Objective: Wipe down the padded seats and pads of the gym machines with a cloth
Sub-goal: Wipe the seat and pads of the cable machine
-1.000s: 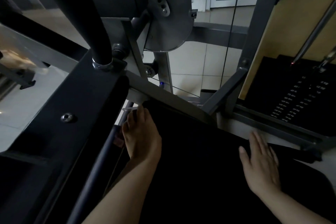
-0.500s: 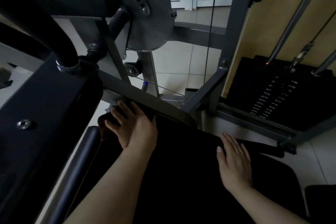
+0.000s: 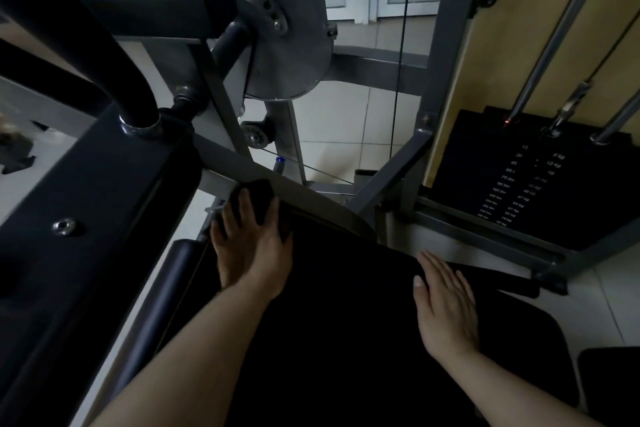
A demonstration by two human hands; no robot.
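left hand (image 3: 251,246): centre-left of frame, fingers straight and spread, pressing flat on dark cloth (image 3: 258,196) at far left corner of seat pad (image 3: 346,322); nothing curled round it.
right hand (image 3: 445,302): lower right of centre, palm down, fingers straight and together, resting flat on pad near its far right edge; holds nothing.
cloth: small dark wad, mostly under left fingertips, poking out beyond them against grey frame bar (image 3: 304,194); outline hard to read against black pad.
seat pad: large, black, fills lower centre; surface too dark to judge clean or dirty.
step: likely wiping far corner and edge of pad.
how to do well: keep palm flat over cloth so wad does not slip out; work along seam under frame bar, then sweep back across pad in overlapping passes; use right hand as brace only.
risk: fingers near frame bar and thin cable (image 3: 311,168) just beyond; cloth may snag there.
surroundings: foam roller (image 3: 173,263) left of pad, weight stack (image 3: 526,180) right, cam wheel (image 3: 287,24) upper centre.
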